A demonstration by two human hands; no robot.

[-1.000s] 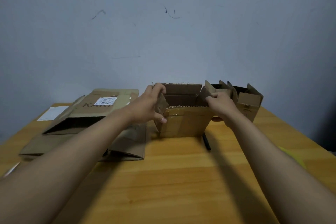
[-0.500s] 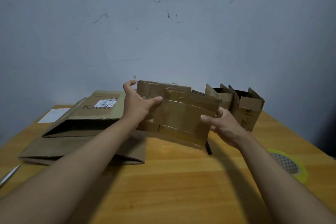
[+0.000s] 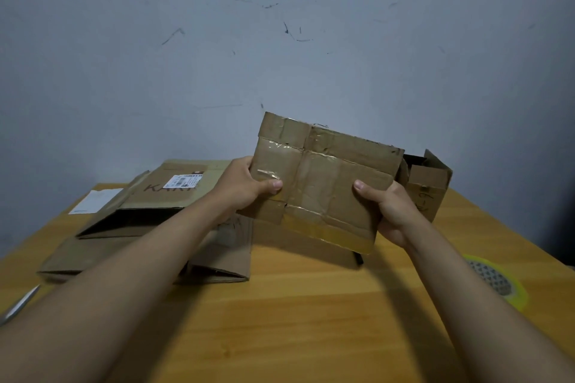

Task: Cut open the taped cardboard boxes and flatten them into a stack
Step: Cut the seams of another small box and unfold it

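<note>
Both hands hold a taped cardboard box point(image 3: 323, 183) in the air above the middle of the wooden table point(image 3: 295, 320), its taped face turned toward the camera and tilted down to the right. The left hand point(image 3: 245, 186) clamps its left edge, thumb on the face; the right hand point(image 3: 389, 208) grips the right edge the same way. Bare table lies in front. Behind on the left lies a stack of flattened boxes point(image 3: 149, 221); an open-flapped box point(image 3: 427, 185) stands just behind the right hand. A tape roll point(image 3: 494, 280) sits near the right edge, a dark object point(image 3: 359, 259) under the held box.

flattened boxes point(image 3: 149, 227) left, open box point(image 3: 431, 183) right
</note>
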